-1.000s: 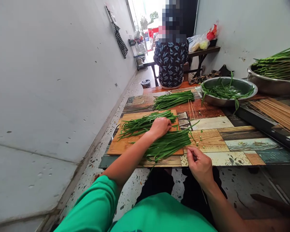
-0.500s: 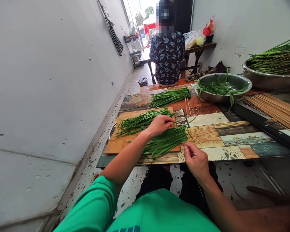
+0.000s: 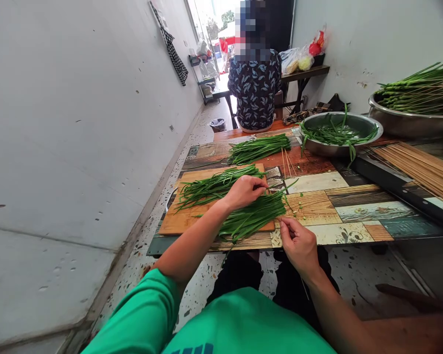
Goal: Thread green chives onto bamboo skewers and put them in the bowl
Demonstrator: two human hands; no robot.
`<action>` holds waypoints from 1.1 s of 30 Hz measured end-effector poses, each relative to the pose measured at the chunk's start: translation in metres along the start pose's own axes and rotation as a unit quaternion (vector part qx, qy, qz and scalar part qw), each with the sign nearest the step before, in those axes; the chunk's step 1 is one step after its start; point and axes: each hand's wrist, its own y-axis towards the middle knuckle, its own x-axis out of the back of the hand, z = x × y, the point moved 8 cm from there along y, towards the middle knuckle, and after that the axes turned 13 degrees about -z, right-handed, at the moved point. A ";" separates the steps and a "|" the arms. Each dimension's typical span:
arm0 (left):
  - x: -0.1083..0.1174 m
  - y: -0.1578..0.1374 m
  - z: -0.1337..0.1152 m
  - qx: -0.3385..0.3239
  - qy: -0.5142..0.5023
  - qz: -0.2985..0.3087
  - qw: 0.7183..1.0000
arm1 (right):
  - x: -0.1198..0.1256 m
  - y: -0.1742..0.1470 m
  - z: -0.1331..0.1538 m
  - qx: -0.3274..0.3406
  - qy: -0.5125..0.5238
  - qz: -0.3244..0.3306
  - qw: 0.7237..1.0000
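Observation:
Chives (image 3: 253,216) lie in a flat row across the near edge of a wooden cutting board (image 3: 170,226). My left hand (image 3: 244,191) is over the row's far side, thumb and fingertips pinched on a chive near its cut end. By the near end of the row, my right hand (image 3: 299,241) is closed on a thin bamboo skewer (image 3: 305,289), whose tail sticks out below the palm. The skewer's front part is hidden among the stalks. A looser pile of chives (image 3: 214,186) rests farther back on the board.
Another chive bundle (image 3: 260,148) lies beyond the board, beside a few skewers (image 3: 288,162). To the right are a steel bowl of chives (image 3: 376,135), a large knife (image 3: 402,191), many skewers (image 3: 421,167) and a basin of skewered greens (image 3: 398,123). A person (image 3: 254,91) sits ahead, back turned.
Hardly anything differs. Both hands keep their grip and place, and the whole view has shifted very slightly.

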 end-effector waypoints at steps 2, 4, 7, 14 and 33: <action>0.000 -0.002 0.000 0.002 -0.002 -0.003 1.000 | 0.000 0.000 0.000 -0.001 -0.003 0.001 1.000; 0.001 -0.004 0.001 0.022 -0.007 -0.009 1.000 | 0.001 0.001 0.001 -0.002 -0.006 0.001 1.000; 0.000 -0.008 0.000 0.032 -0.035 0.010 0.999 | 0.001 0.001 0.002 -0.001 -0.006 -0.002 1.000; 0.002 -0.009 -0.012 -0.056 -0.017 0.071 0.996 | 0.001 0.000 0.001 -0.007 0.000 -0.002 1.000; -0.005 -0.016 -0.002 0.103 -0.154 -0.054 0.981 | 0.005 -0.001 0.000 0.001 0.018 -0.026 0.999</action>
